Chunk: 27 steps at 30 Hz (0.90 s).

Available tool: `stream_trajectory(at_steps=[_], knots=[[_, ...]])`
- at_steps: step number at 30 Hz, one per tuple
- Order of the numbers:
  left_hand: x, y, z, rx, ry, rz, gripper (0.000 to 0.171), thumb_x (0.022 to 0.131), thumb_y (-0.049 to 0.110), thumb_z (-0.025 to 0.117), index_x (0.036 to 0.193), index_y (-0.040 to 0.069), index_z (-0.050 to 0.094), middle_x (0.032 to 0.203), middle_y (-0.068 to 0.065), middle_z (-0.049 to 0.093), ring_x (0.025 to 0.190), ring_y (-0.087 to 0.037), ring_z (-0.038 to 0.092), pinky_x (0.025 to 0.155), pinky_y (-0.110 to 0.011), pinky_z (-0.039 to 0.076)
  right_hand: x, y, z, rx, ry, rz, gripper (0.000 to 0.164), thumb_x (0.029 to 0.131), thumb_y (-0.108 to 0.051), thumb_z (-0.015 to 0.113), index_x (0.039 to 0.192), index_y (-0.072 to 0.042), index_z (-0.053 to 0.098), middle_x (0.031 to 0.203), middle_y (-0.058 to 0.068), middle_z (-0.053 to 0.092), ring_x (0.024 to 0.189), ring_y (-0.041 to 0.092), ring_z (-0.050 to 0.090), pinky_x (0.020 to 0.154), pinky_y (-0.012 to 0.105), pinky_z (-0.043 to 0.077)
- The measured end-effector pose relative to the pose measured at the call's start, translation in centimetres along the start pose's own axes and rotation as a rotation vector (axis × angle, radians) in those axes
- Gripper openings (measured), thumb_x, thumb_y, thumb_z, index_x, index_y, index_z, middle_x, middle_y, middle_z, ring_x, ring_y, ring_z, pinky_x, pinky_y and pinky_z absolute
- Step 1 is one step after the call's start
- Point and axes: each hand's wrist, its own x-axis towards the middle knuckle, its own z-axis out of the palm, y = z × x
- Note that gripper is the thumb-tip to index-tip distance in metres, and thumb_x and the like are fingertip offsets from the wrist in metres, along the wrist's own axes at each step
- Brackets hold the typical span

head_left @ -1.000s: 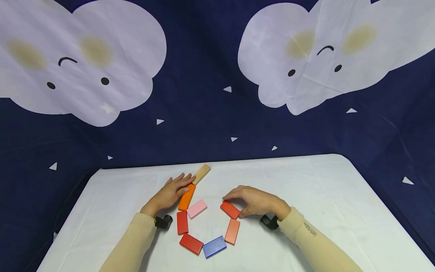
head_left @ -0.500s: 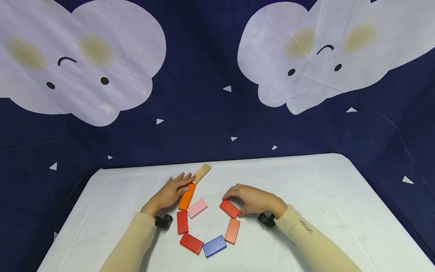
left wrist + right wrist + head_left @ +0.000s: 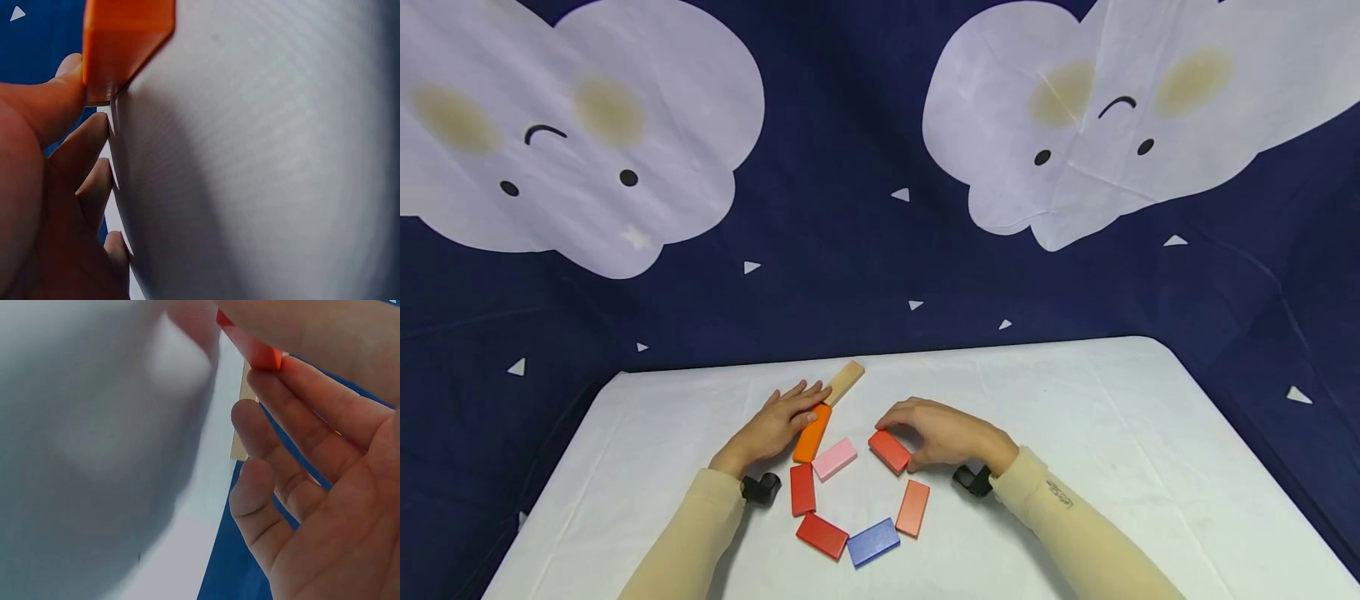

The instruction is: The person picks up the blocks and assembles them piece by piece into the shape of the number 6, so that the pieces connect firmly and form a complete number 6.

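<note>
My right hand [image 3: 947,429] pinches a red block [image 3: 889,452] between thumb and fingertips, right of centre in the head view. In the right wrist view that red block [image 3: 269,357] shows at the fingertips, partly hidden by the thumb side of the hand. My left hand [image 3: 770,429] rests with fingers extended beside an orange block [image 3: 812,435], its thumb against it. The orange block [image 3: 128,44] fills the top of the left wrist view. A plain wooden block [image 3: 846,382] extends from the orange one's far end, close to the left fingertips.
A pink block [image 3: 835,459], a red block [image 3: 802,490], another red block [image 3: 822,537], a blue block [image 3: 873,543] and a salmon block [image 3: 913,508] form a curve on the white table [image 3: 1075,400]. Behind hangs a dark blue cloth [image 3: 842,208] with clouds.
My right hand has shifted the red block left and away from me, opening a gap between it and the salmon block. The left hand has stayed in place.
</note>
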Motion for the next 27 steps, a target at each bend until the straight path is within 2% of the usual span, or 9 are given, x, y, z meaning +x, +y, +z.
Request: stream_trajectory(at_steps=[9, 22, 27], knots=[[0.0, 0.0, 0.0, 0.004, 0.001, 0.012, 0.048, 0.106, 0.023, 0.050, 0.153, 0.015, 0.045, 0.160, -0.011, 0.035, 0.152, -0.037, 0.018, 0.119, -0.064, 0.001, 1.1, -0.5, 0.4, -0.017, -0.026, 0.014, 0.062, 0.077, -0.013, 0.088, 0.134, -0.012, 0.064, 0.133, -0.002, 0.062, 0.126, 0.015, 0.053, 0.111, 0.033, 0.040], [0.0, 0.0, -0.2, 0.005, 0.005, 0.029, 0.048, 0.106, 0.021, 0.051, 0.152, 0.014, 0.046, 0.159, -0.013, 0.036, 0.151, -0.039, 0.019, 0.119, -0.065, 0.002, 2.1, -0.8, 0.5, -0.024, -0.065, -0.018, 0.060, 0.078, -0.004, 0.083, 0.135, -0.011, 0.063, 0.134, 0.001, 0.062, 0.126, 0.018, 0.053, 0.112, 0.034, 0.039], [0.0, -0.1, -0.2, 0.009, 0.005, 0.031, 0.048, 0.105, 0.021, 0.051, 0.153, 0.014, 0.045, 0.159, -0.013, 0.036, 0.151, -0.039, 0.019, 0.119, -0.065, 0.002, 2.3, -0.9, 0.6, -0.029, -0.088, -0.005, 0.060, 0.080, -0.003, 0.080, 0.137, -0.011, 0.062, 0.136, 0.001, 0.061, 0.127, 0.018, 0.052, 0.112, 0.034, 0.039]])
